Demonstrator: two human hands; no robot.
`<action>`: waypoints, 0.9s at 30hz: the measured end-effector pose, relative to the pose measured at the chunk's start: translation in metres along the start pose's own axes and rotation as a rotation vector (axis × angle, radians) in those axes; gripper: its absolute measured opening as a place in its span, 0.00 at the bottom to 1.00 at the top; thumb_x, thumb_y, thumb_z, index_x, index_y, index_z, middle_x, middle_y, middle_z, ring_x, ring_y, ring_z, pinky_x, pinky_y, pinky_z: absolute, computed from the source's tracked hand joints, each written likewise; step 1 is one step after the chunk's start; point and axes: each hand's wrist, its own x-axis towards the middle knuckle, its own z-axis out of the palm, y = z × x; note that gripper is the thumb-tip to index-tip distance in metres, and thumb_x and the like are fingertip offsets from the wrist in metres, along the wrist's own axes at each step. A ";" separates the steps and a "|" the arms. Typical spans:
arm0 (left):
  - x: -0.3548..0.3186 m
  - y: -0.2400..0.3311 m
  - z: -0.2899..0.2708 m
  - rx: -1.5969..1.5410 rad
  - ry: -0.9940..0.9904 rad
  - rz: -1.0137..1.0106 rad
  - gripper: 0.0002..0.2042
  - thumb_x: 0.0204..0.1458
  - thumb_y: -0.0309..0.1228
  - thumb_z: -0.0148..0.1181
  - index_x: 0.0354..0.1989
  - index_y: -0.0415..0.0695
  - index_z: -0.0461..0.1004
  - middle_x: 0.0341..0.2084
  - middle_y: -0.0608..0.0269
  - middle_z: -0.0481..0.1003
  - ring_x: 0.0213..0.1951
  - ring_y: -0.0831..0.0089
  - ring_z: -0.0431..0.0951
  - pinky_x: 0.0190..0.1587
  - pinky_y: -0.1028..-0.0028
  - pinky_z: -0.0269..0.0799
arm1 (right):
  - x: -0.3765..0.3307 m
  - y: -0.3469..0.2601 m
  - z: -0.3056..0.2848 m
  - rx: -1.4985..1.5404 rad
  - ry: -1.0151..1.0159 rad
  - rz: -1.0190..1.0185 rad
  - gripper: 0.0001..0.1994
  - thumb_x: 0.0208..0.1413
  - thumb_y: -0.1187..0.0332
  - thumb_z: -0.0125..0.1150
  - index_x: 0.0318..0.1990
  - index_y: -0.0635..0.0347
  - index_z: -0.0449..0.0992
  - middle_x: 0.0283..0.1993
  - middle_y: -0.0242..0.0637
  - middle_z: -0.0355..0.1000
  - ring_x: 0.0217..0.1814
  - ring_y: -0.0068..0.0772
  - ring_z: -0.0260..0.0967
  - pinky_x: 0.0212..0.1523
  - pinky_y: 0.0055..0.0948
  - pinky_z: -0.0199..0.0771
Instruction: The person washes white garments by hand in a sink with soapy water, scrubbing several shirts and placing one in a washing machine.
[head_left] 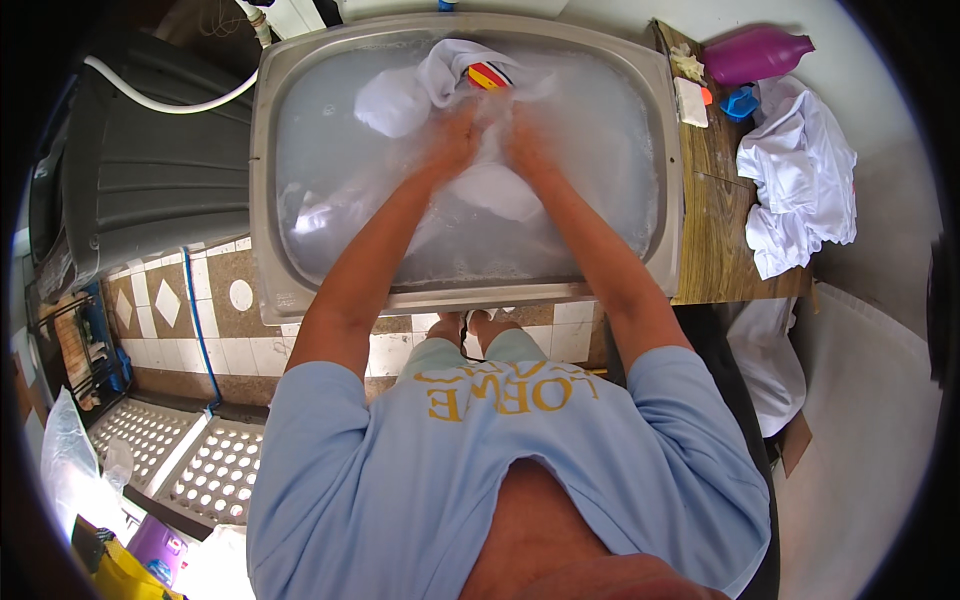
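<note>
left hand (455, 135) and right hand (525, 140) are pressed together, closed on white wet cloth garment (450, 85) | garment is held in soapy water of grey metal sink (265, 180) | purple plastic bottle (755, 55) lies well right of hands on wooden counter (715, 230)

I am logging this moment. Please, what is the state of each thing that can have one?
Basin: filled with cloudy soapy water.
White garment: wet, partly submerged.
Left hand: closed on garment.
Right hand: closed on garment.
White clothes: crumpled on wooden shelf.
Purple bottle: lying down.
</note>
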 end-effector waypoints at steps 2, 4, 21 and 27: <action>-0.001 0.002 -0.008 -0.015 -0.097 -0.002 0.19 0.47 0.29 0.54 0.51 0.45 0.70 0.45 0.48 0.71 0.49 0.49 0.69 0.51 0.58 0.64 | 0.003 0.004 -0.017 0.026 0.035 -0.075 0.16 0.50 0.68 0.52 0.47 0.61 0.65 0.42 0.52 0.69 0.45 0.57 0.66 0.47 0.45 0.66; 0.011 0.016 -0.040 -0.015 -0.272 0.025 0.18 0.46 0.28 0.55 0.48 0.44 0.72 0.45 0.48 0.71 0.49 0.51 0.69 0.50 0.60 0.64 | 0.028 -0.003 -0.052 0.186 -0.157 0.041 0.19 0.48 0.68 0.55 0.49 0.62 0.65 0.41 0.51 0.70 0.44 0.55 0.67 0.45 0.44 0.67; -0.024 0.084 -0.105 -0.114 0.229 0.205 0.66 0.15 0.53 0.77 0.64 0.35 0.41 0.59 0.46 0.55 0.60 0.53 0.56 0.57 0.52 0.49 | 0.143 -0.083 -0.380 1.419 -0.175 -0.036 0.11 0.48 0.69 0.61 0.37 0.68 0.75 0.33 0.39 0.75 0.33 0.30 0.74 0.36 0.25 0.73; -0.022 0.077 -0.071 -0.121 0.290 -0.033 0.51 0.27 0.45 0.74 0.60 0.35 0.52 0.47 0.49 0.69 0.51 0.60 0.68 0.56 0.59 0.53 | 0.128 0.009 -0.422 0.858 -0.091 -0.047 0.13 0.48 0.69 0.62 0.41 0.63 0.74 0.32 0.37 0.72 0.32 0.29 0.70 0.36 0.26 0.70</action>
